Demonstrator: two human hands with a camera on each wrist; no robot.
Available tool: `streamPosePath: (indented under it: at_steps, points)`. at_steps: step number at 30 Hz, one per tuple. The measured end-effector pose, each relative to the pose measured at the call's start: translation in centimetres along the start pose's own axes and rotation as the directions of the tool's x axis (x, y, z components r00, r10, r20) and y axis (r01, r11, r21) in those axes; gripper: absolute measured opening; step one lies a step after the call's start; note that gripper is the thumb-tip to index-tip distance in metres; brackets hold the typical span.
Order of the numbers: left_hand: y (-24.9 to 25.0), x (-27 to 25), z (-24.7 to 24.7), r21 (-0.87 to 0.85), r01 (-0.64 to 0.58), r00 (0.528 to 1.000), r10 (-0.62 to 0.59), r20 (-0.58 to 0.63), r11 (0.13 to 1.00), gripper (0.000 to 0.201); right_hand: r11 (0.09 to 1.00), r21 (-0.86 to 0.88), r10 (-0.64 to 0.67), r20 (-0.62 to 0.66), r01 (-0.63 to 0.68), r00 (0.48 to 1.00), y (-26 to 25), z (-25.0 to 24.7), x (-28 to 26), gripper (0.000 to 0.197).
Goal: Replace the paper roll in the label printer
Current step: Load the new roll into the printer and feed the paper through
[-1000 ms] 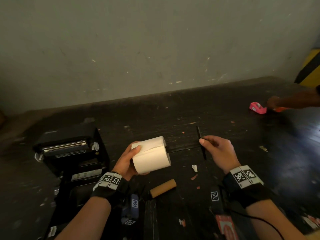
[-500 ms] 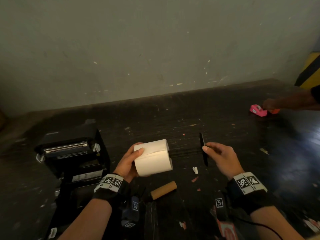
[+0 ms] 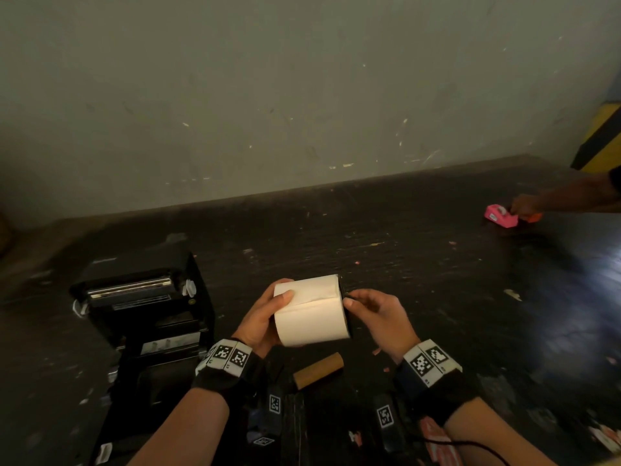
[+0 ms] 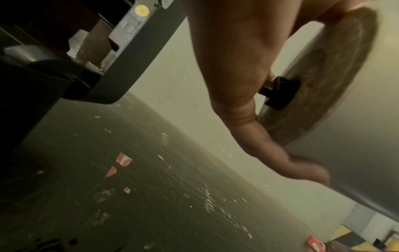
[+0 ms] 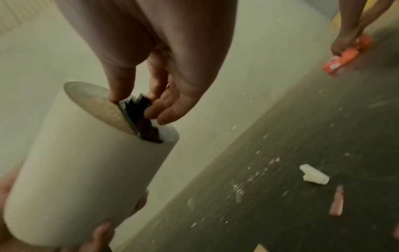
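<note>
White paper roll (image 3: 311, 312): held above the table (image 3: 403, 264), left hand (image 3: 258, 321) wrapped round it — steadied, I judge, for the spindle.
Black spindle (image 5: 138, 109): pinched by right hand (image 3: 376, 317), entering the roll's core.
Label printer (image 3: 141, 311): lid open, left of the hands.
Nearby: brown cardboard core (image 3: 317, 369) below; another person's hand (image 3: 524, 206) at a pink dispenser (image 3: 500, 215) — well apart, nothing blocks.

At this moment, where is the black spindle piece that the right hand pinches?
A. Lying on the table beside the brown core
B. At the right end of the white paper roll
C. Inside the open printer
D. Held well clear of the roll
B: the right hand pinches the black spindle piece at the core opening in the end of the white paper roll, which the left hand grips.
</note>
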State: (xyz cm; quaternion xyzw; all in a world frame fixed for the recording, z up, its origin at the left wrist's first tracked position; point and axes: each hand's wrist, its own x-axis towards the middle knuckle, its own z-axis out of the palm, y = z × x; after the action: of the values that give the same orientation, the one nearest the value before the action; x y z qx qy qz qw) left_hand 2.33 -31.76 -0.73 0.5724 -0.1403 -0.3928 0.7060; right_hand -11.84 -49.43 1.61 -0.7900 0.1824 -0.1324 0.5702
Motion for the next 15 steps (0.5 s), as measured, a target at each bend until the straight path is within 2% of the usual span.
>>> streamPosePath:
  at_steps: [6, 10, 12, 15]
  points:
    - [0.0, -0.3, -0.3, -0.007, -0.002, 1.0, 0.002, -0.006, 1.0, 0.042, 0.997, 0.07, 0.036, 0.027, -0.038, 0.999, 0.0, 0.4, -0.1, 0.016]
    - [0.2, -0.6, 0.3, -0.016, -0.015, 1.0, 0.015, -0.006, 1.0, 0.045, 0.98, 0.143, 0.136, 0.039, -0.14, 0.99, 0.4, 0.7, 0.0, 0.018]
    - [0.3, -0.7, 0.6, -0.027, -0.016, 1.0, 0.016, -0.011, 1.0, 0.046, 0.966, 0.183, 0.176, 0.054, -0.183, 0.983, 0.6, 0.9, 0.0, 0.024]
    - [0.5, -0.7, 0.9, -0.037, -0.023, 1.0, 0.023, -0.015, 0.999, 0.05, 0.93, 0.286, 0.206, 0.12, -0.232, 0.971, 0.7, 1.6, 0.1, 0.046]
